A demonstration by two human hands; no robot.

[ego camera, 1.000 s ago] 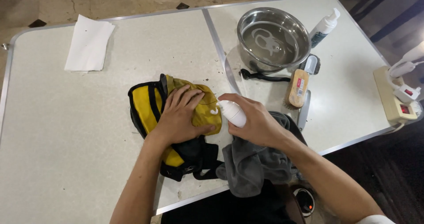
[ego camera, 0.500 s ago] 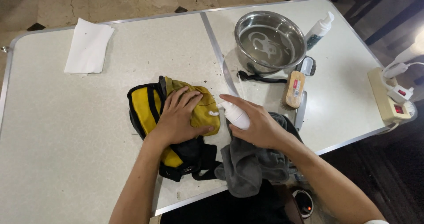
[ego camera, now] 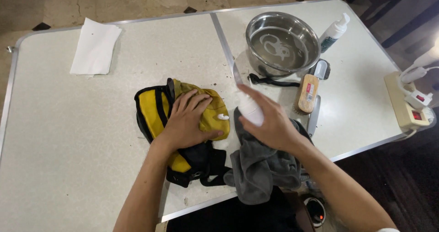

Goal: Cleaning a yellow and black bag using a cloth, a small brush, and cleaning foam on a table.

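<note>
1. near the front edge of the pale folding table [ego camera: 68, 168], a yellow and black bag [ego camera: 157, 110] lay on its side, its black straps trailing toward the person.
2. the left hand [ego camera: 187, 122] lay flat on top of the bag, fingers spread and loose, pressing on it rather than gripping it.
3. a small dab of white foam [ego camera: 222, 116] sat on the yellow fabric just beside the left fingertips.
4. the right hand [ego camera: 272, 124] was wrapped around a small white bottle [ego camera: 249, 109], which pointed up and away from the person, just right of the bag.
5. under the right wrist a grey cloth [ego camera: 258, 168] lay crumpled, partly hanging over the table's front edge and touching the bag's black straps.
6. farther back on the right half stood a steel bowl [ego camera: 282, 44] holding water.
7. a white pump bottle [ego camera: 334, 30] stood just beside the bowl's right rim.
8. a wooden brush [ego camera: 307, 93] lay in front of the bowl, near the right hand.
9. a white paper towel [ego camera: 95, 49] lay well apart, at the far left of the table.
10. a beige power strip [ego camera: 407, 106] with plugs in it sat at the table's right edge.
</note>
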